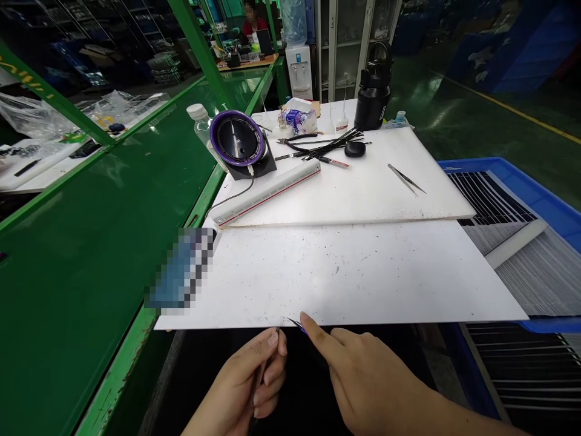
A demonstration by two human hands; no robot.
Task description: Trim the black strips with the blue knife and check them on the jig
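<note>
Grip detail at the near edge of the white board: left hand pinched shut on a thin dark strip, right hand closed on pointed tweezers just beside its tip; resting both wrists would likely steady the work.
</note>
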